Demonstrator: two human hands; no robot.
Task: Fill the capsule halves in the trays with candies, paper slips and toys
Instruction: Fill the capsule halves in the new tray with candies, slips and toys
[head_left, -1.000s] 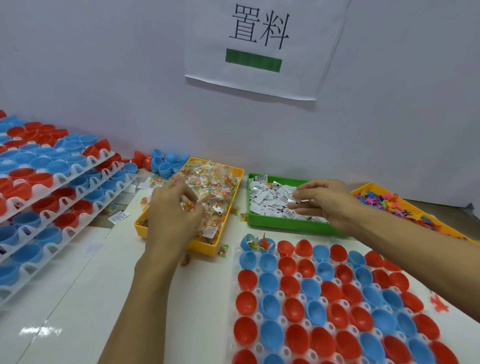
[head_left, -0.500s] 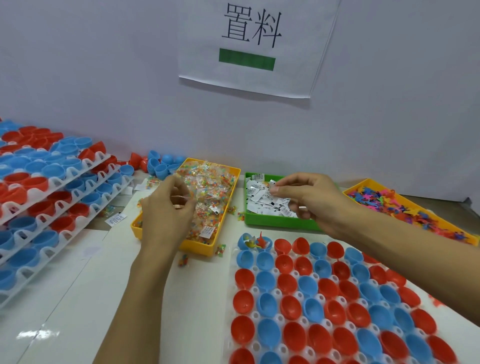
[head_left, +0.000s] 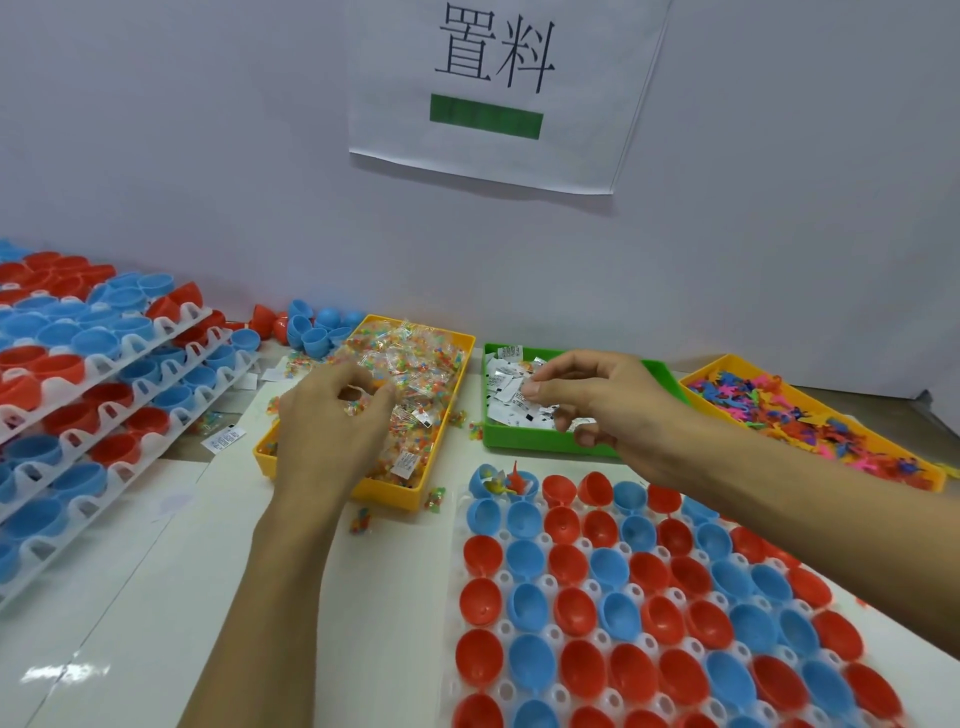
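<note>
A white tray (head_left: 503, 579) of open red and blue capsule halves lies at the lower right; two blue halves at its far left corner (head_left: 501, 480) hold a toy and candy. My left hand (head_left: 332, 421) is over the yellow candy tray (head_left: 387, 493), fingers pinched on a small candy packet (head_left: 355, 407). My right hand (head_left: 597, 400) hovers over the green tray (head_left: 530, 441) of paper slips, pinching a white slip (head_left: 524, 387). A second yellow tray (head_left: 727, 364) at the right holds colourful plastic toys.
Stacked white trays (head_left: 171, 325) of red and blue capsule halves fill the left side. Loose capsule halves (head_left: 311, 327) lie by the wall. Stray candy packets (head_left: 361, 519) and a slip (head_left: 224, 439) lie on the white table. A paper sign (head_left: 498, 88) hangs on the wall.
My right hand has lifted from the slip pile and moved left with a slip pinched. My left hand has stayed over the candy tray, closing its fingers on a packet.
</note>
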